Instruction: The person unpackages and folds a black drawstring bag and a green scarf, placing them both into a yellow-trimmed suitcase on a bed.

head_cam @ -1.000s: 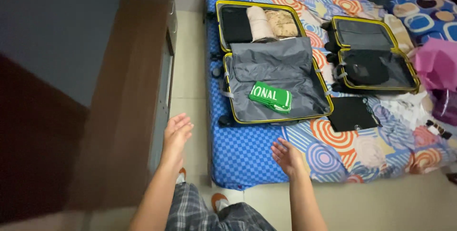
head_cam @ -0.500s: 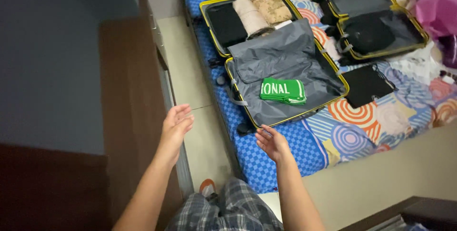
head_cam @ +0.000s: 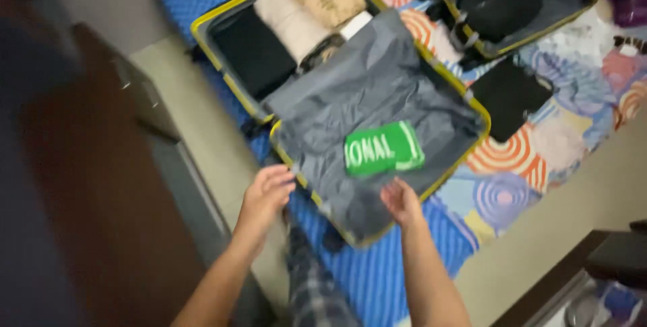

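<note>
Here, open yellow-rimmed suitcase (head_cam: 377, 158), crumpled grey liner, folded green cloth (head_cam: 384, 148), both hands (head_cam: 266, 195) empty, fingers loosely spread.

Dim, motion-blurred, perhaps softest leftward.

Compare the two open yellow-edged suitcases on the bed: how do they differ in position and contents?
The near suitcase lies by both hands, left hand and right hand; the far suitcase lies beyond, partly out of frame. The near suitcase holds rolled beige clothes and a green folded item on grey lining; the far suitcase shows mostly black contents. Both lie open on the patterned blue bedspread.
</note>
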